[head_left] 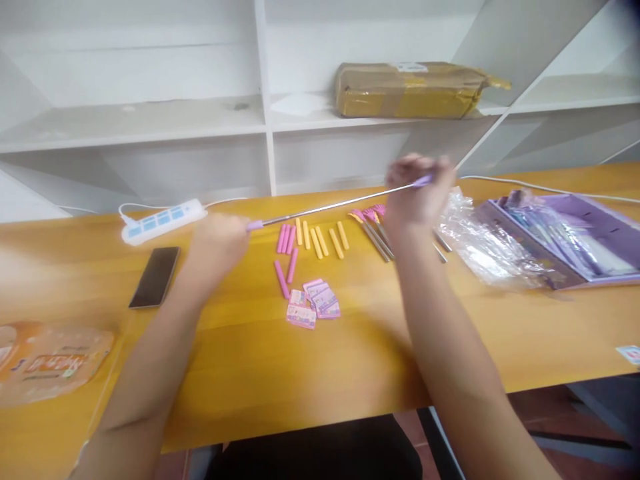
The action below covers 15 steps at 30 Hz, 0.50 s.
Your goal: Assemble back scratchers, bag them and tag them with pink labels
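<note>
The left hand (217,243) and right hand (417,193) each pinch one end of the thin metal rod (330,209), held above the table (250,360). The rod appears light and stiff but bendable; grip it at the purple tips.

Nothing is readable here: the red lettering on the orange packet (47,363) is blurred; the brown parcel's (400,93) label and the pink cards' (315,303) print are too small.

Thin rod (330,209) apparently shiny metal; table (250,360) smooth glossy wood.
</note>
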Available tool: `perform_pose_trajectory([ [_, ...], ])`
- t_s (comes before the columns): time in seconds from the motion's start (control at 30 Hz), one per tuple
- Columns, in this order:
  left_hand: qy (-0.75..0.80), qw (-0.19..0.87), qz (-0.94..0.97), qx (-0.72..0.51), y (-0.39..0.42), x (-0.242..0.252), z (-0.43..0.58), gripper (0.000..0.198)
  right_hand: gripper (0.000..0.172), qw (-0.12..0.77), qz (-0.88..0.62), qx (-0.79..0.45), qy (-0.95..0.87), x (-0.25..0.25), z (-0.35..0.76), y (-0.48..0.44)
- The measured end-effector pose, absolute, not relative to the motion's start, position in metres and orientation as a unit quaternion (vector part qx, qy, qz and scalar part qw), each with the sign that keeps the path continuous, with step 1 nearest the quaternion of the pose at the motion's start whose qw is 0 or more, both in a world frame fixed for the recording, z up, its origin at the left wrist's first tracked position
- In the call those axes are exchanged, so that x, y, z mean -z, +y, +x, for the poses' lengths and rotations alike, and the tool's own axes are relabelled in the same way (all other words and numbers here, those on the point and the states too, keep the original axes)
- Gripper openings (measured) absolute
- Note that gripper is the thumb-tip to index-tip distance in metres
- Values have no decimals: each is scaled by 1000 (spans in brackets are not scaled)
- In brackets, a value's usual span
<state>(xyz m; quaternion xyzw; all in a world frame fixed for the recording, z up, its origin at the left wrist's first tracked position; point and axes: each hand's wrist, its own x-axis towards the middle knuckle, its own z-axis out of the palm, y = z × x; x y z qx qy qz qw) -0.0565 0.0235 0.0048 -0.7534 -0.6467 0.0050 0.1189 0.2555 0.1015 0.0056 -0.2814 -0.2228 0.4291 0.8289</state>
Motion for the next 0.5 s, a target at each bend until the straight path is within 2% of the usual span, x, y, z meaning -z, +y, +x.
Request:
perform_pose_trajectory([
  [0.1, -661, 78, -747, 10, 9, 2, -34, 49, 57, 791, -259, -416, -366, 19, 153, 78],
  [0.2, -677, 52, -735, -1, 1, 2, -30, 48, 60, 780, -227, -435, -389, 35, 96, 58],
  [0.37, -687, 85, -722, 18, -2, -3, -39, 52, 63, 755, -235, -479, -380, 36, 93, 53],
  [0.5, -686, 101, -719, 41, -3, -1, -36, 48, 66, 750, -241, -485, -379, 37, 98, 55],
])
